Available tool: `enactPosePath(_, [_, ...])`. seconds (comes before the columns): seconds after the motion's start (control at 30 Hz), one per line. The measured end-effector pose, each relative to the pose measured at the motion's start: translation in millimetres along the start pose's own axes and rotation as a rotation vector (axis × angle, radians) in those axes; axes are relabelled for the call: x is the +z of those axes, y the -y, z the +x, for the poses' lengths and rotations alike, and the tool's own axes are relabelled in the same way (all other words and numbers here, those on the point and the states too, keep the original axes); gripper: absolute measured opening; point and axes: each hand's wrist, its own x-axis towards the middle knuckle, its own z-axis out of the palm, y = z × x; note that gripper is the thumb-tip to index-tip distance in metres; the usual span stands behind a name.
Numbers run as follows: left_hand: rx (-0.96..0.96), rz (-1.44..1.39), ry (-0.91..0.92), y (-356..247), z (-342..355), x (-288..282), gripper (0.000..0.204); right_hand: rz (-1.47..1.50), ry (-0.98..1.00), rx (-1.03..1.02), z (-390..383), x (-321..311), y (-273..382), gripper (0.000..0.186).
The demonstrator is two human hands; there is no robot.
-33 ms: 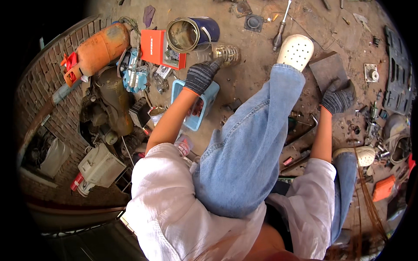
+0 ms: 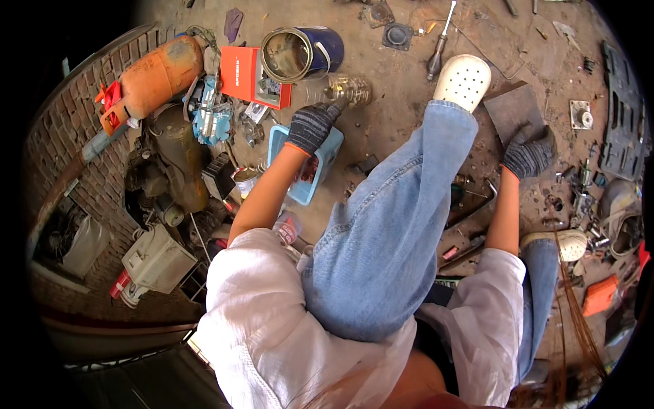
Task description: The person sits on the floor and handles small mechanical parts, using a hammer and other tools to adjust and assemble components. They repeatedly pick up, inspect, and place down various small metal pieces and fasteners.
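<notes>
My left hand (image 2: 314,127), in a dark grey knitted glove, is closed at the near side of a clear plastic bottle (image 2: 353,89) lying on its side. Its curled fingers are partly hidden. Below that hand is a light blue plastic basket (image 2: 334,145) with reddish contents. My right hand (image 2: 529,151), gloved alike, grips the near edge of a dark flat metal plate (image 2: 512,109). The fingers lie over the edge, and the underside of the grip is hidden.
A dark blue paint bucket (image 2: 328,49) lies tipped beyond the bottle, next to an open red box (image 2: 238,73). An orange gas cylinder (image 2: 160,76) lies far left. A screwdriver (image 2: 439,54) is beyond my shoe (image 2: 463,80). Loose metal parts and tools litter the right side.
The plastic bottle has shifted slightly left, and my left hand has moved slightly nearer. My right hand and the metal plate look unchanged.
</notes>
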Motion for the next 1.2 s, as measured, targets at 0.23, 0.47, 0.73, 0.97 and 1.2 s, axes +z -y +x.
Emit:
enactPosePath(0.23, [-0.211, -0.043, 0.419, -15, -43, 2, 0.100, 0.015, 0.020, 0.021, -2, 2, -1, 0.048])
enactPosePath(0.47, [-0.319, -0.167, 0.358, -41, 21, -69, 0.033, -0.020, -0.002, 0.016, -3, 3, -3, 0.048])
enactPosePath(0.73, [-0.221, -0.166, -0.191, -2, 192, -3, 0.101, 0.024, 0.064, 0.065, 0, -1, 4, 0.050])
enactPosePath(0.97, [-0.226, -0.182, -0.249, -7, 218, 30, 0.094, 0.006, -0.008, 0.040, -1, 3, -4, 0.048])
enactPosePath(1.2, [-0.175, -0.187, -0.356, -13, 218, 34, 0.082, -0.026, 0.011, 0.029, 1, 1, -6, 0.045])
